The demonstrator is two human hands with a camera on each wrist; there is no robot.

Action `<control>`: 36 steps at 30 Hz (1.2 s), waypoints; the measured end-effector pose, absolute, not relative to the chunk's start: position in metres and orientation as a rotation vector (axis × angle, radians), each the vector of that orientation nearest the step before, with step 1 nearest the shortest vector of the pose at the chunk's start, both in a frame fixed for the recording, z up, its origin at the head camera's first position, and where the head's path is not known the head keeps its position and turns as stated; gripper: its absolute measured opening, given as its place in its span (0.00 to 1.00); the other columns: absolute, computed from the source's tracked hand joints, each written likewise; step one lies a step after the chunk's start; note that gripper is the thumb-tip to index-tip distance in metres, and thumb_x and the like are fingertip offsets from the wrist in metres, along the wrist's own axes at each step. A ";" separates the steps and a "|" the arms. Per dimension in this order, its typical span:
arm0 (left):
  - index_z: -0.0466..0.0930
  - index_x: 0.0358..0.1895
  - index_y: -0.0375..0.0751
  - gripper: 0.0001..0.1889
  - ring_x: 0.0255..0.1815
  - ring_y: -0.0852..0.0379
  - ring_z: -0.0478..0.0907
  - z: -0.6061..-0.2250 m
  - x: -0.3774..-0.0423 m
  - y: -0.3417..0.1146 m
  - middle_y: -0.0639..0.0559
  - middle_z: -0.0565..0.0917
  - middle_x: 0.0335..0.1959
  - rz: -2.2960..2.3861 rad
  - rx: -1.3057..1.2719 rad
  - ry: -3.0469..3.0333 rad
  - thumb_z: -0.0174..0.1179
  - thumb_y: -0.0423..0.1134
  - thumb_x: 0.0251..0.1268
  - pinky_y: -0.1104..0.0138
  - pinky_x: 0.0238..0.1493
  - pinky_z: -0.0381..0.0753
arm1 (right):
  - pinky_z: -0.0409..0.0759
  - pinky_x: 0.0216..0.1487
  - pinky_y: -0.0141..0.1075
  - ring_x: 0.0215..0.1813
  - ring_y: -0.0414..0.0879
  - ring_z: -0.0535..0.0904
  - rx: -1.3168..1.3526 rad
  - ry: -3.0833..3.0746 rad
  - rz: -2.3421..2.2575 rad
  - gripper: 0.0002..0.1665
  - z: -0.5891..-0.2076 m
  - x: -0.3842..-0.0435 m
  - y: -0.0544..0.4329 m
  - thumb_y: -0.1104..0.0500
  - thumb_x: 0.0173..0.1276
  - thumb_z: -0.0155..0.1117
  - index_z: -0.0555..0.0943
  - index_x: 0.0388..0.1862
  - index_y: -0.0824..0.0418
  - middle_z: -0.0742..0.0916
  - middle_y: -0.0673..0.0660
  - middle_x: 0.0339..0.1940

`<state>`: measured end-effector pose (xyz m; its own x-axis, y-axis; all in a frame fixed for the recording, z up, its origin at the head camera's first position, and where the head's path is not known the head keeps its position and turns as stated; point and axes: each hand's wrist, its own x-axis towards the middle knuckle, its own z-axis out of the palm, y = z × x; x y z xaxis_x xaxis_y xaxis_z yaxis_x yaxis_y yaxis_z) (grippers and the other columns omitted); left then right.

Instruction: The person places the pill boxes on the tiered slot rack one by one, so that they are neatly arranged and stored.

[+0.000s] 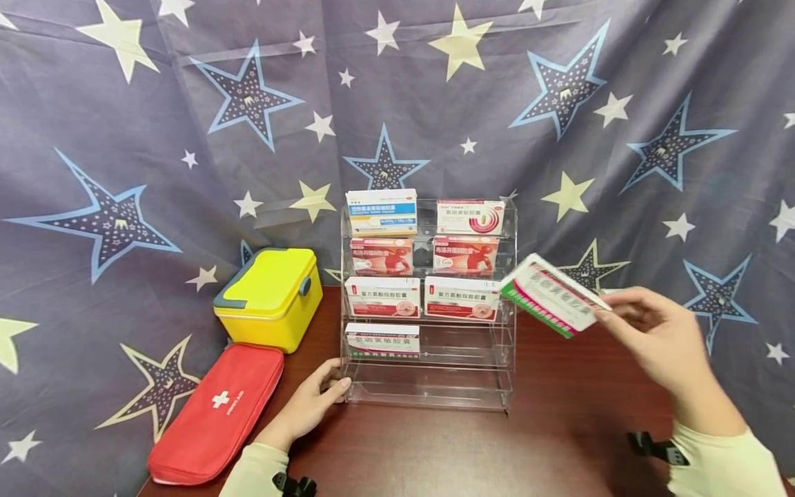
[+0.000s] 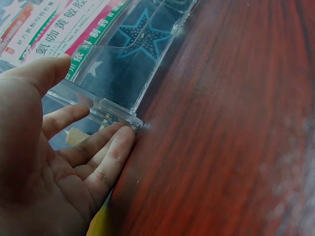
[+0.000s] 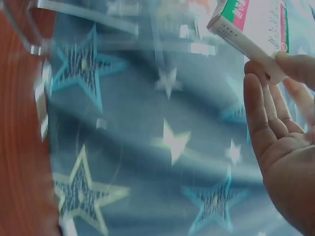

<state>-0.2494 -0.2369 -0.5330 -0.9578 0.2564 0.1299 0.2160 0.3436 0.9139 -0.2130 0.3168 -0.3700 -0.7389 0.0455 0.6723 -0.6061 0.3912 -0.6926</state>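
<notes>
My right hand (image 1: 661, 338) pinches a white, green and pink medicine box (image 1: 555, 297) by one end, tilted, just right of the clear tiered display rack (image 1: 428, 399). In the right wrist view the thumb and fingertips hold this box (image 3: 253, 29) at its edge. Down at the rack's lower left corner, my left hand (image 1: 313, 400) holds its side, thumb in front. The left wrist view shows those fingertips (image 2: 120, 135) against the clear plastic. A similar medicine box (image 1: 381, 341) lies on the rack's second tier from the bottom, at the left.
Pairs of medicine boxes, including a blue and white box (image 1: 381, 212) and a red box (image 1: 466, 255), fill the upper tiers. Left of the rack are a yellow lidded box (image 1: 273, 297) and a red first-aid pouch (image 1: 217, 414) on the wooden table (image 1: 428, 455). A star-patterned curtain (image 1: 397, 103) hangs behind.
</notes>
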 end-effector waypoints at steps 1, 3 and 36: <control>0.70 0.71 0.35 0.24 0.47 0.47 0.84 -0.533 -0.250 -0.237 0.37 0.80 0.53 1.721 0.452 2.545 0.60 0.42 0.80 0.63 0.48 0.85 | 0.82 0.36 0.24 0.33 0.36 0.87 0.520 -2.047 1.344 0.16 -0.370 -0.216 0.307 0.81 0.60 0.72 0.86 0.47 0.74 0.91 0.54 0.35; 0.70 0.72 0.35 0.25 0.47 0.47 0.84 -0.533 -0.250 -0.237 0.37 0.80 0.53 1.722 0.459 2.546 0.60 0.42 0.80 0.63 0.48 0.85 | 0.82 0.35 0.25 0.34 0.37 0.87 0.600 -2.055 1.299 0.16 -0.370 -0.223 0.287 0.80 0.59 0.74 0.88 0.45 0.69 0.90 0.56 0.36; 0.69 0.72 0.36 0.25 0.48 0.47 0.84 -0.533 -0.250 -0.237 0.36 0.80 0.54 1.734 0.427 2.522 0.62 0.42 0.79 0.62 0.49 0.86 | 0.71 0.26 0.34 0.24 0.33 0.70 0.671 -2.283 0.580 0.13 -0.428 -0.250 0.207 0.63 0.59 0.80 0.87 0.38 0.46 0.83 0.37 0.33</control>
